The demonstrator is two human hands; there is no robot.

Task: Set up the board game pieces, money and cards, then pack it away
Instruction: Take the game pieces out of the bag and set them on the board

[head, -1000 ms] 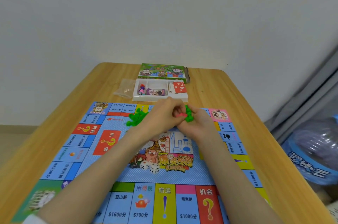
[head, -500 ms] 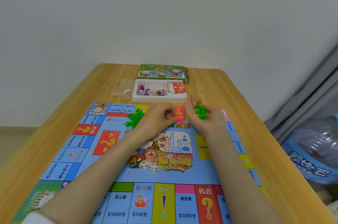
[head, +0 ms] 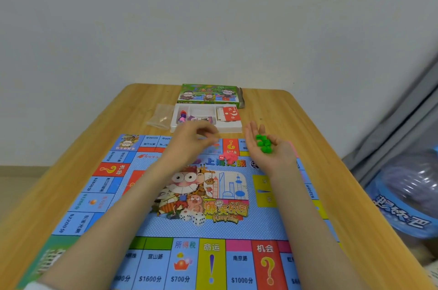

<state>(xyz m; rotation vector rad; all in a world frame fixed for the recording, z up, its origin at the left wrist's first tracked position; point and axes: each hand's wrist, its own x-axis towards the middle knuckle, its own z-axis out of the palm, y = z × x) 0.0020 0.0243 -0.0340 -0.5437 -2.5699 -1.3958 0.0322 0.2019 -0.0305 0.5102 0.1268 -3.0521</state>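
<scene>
While the rounded light-wood surface (head: 284,112) is carrying everything, the colourful blue paper game board (head: 260,228) is lying flat across its near part. Beyond it, the white plastic tray (head: 227,127) is sitting just on the near side of the green cardboard game box (head: 208,95). Right hand (head: 270,151) is lying palm up, fingers relaxed, cradling a heap of small green plastic houses (head: 263,144). Left hand (head: 192,142) is hovering, blurred, over the board's far edge, and its grip is impossible to tell. Small pink plastic pieces (head: 228,155) are lying on the board between the hands.
</scene>
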